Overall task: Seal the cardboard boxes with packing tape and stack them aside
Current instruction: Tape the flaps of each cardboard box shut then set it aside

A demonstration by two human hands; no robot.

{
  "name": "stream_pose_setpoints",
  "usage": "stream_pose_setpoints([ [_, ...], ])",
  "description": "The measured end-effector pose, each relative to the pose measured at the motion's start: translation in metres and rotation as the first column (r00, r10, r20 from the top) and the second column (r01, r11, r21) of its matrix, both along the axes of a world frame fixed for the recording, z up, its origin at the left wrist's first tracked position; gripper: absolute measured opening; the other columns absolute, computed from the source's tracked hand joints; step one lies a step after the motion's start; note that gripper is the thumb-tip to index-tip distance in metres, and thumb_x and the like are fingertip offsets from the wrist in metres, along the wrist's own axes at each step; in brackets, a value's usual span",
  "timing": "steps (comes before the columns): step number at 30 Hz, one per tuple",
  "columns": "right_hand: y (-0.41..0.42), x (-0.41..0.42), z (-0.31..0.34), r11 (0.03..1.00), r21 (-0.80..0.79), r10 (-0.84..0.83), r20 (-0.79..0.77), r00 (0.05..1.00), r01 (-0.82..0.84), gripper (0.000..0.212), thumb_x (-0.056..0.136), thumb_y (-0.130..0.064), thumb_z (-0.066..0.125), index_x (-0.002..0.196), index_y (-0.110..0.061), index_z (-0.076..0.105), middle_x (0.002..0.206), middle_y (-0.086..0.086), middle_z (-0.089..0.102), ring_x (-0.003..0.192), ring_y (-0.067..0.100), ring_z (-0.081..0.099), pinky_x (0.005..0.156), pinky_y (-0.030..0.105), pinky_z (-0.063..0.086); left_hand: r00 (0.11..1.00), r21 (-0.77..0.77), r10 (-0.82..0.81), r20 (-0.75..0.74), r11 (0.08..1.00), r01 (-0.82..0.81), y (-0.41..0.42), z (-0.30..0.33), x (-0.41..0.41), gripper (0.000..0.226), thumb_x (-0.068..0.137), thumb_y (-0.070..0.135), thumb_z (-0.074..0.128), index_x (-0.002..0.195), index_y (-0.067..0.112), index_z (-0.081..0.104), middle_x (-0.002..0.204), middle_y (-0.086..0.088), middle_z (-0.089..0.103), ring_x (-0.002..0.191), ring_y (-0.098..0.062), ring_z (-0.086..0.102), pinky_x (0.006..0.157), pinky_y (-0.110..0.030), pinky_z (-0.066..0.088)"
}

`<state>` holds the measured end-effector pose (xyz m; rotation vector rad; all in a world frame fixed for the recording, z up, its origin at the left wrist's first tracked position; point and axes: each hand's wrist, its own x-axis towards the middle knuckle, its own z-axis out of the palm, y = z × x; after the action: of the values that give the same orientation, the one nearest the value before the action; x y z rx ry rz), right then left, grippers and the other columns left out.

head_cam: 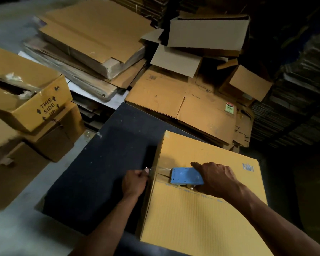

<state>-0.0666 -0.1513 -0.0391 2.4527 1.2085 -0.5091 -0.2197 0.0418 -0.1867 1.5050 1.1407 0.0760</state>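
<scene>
Cardboard: box [201, 209] on dark mat [92, 172].
Right hand [216, 179]: fingers curled round blue dispenser [187, 176] on box top.
Left hand [135, 182]: pinching tape [163, 170] end at box edge.

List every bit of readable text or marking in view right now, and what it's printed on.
"THIS SIDE UP", with arrows: side of the open box at left.
"25 Litres" (faint, uncertain): flattened carton behind the mat.
Green and red sticker on that carton: too small to read.
Barcode on the box being taped: bars only.
Blue print line along its seam: blurred.
</scene>
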Motion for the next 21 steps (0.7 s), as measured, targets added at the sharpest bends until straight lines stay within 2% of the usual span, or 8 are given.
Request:
stream_pose_setpoints([
  [4,0.009,-0.002,0.001,0.999,-0.035,0.001,-0.009,1.000,-0.001,0.089,0.086,-0.070,0.065,0.157,-0.032,0.026,0.131,-0.007,0.060,0.116,0.015,0.061,0.091,0.033,0.052,0.994,0.205,-0.068,-0.087,0.975,0.084,-0.019,-0.013,0.002,0.034,0.103,0.046,0.058,0.092,0.022,0.078,0.066,0.011,0.057,0.063,-0.007,0.055,0.052,-0.024,0.035],
  [8,0.018,-0.002,0.005,0.995,-0.101,-0.011,-0.010,1.000,0.010,0.088,0.084,-0.072,0.066,0.153,-0.030,0.031,0.133,-0.006,0.059,0.120,0.017,0.058,0.098,0.038,0.052,0.996,0.183,-0.024,-0.082,0.982,0.039,-0.017,-0.028,-0.003,0.035,0.097,0.055,0.063,0.084,0.024,0.070,0.075,0.008,0.063,0.074,-0.015,0.063,0.053,-0.023,0.034],
  [10,0.020,-0.006,0.005,0.989,-0.146,0.004,0.010,1.000,-0.002,0.090,0.084,-0.072,0.066,0.154,-0.029,0.029,0.138,-0.005,0.055,0.126,0.019,0.052,0.103,0.041,0.049,0.985,0.079,-0.073,-0.155,0.993,0.086,-0.014,-0.043,-0.009,0.036,0.096,0.056,0.064,0.087,0.022,0.069,0.086,0.005,0.069,0.084,-0.019,0.067,0.064,-0.026,0.045],
  [12,0.023,-0.009,0.004,0.986,-0.167,0.010,0.026,1.000,-0.005,0.099,0.082,-0.075,0.067,0.158,-0.028,0.023,0.146,-0.002,0.048,0.132,0.021,0.046,0.107,0.044,0.045,0.964,0.026,-0.143,-0.225,0.988,0.152,-0.015,-0.057,-0.014,0.019,0.099,0.041,0.065,0.093,0.024,0.069,0.100,0.000,0.072,0.099,-0.024,0.069,0.083,-0.034,0.053],
  [15,0.026,-0.012,0.007,0.986,-0.168,0.029,0.047,0.998,-0.021,0.116,0.079,-0.078,0.066,0.163,-0.033,0.001,0.158,0.001,0.031,0.143,0.025,0.034,0.111,0.046,0.041,1.000,0.034,-0.026,-0.001,0.999,0.026,-0.017,-0.048,-0.018,0.006,0.100,0.027,0.065,0.097,0.030,0.070,0.108,-0.001,0.072,0.106,-0.022,0.068,0.090,-0.033,0.052],
  [17,0.026,-0.016,0.009,0.987,-0.146,0.071,0.030,0.997,-0.066,0.114,0.081,-0.075,0.067,0.162,-0.040,-0.004,0.161,0.000,0.026,0.145,0.025,0.030,0.112,0.046,0.039,0.977,0.019,0.037,0.212,0.999,-0.042,-0.018,-0.022,-0.019,0.027,0.104,0.039,0.058,0.127,0.026,0.066,0.125,0.008,0.065,0.115,-0.011,0.061,0.088,-0.018,0.046],
  [19,0.023,-0.021,0.009,0.987,-0.112,0.113,-0.022,0.993,-0.115,0.102,0.086,-0.067,0.067,0.161,-0.045,0.003,0.159,-0.001,0.026,0.143,0.023,0.031,0.114,0.044,0.038,0.911,-0.011,-0.095,0.402,0.994,0.109,-0.024,-0.001,-0.019,0.058,0.104,0.053,0.054,0.155,0.029,0.042,0.152,0.015,0.046,0.137,-0.001,0.046,0.101,-0.011,0.038],
  [21,0.020,-0.025,0.009,0.983,-0.098,0.154,-0.053,0.987,-0.158,0.084,0.094,-0.057,0.064,0.161,-0.045,0.014,0.158,0.000,0.028,0.140,0.022,0.035,0.114,0.042,0.038,0.817,0.172,-0.409,0.406,0.913,0.371,-0.035,0.002,-0.021,0.084,0.099,0.063,0.051,0.166,0.034,0.009,0.172,0.014,0.009,0.155,-0.001,0.015,0.120,-0.021,0.024],
])
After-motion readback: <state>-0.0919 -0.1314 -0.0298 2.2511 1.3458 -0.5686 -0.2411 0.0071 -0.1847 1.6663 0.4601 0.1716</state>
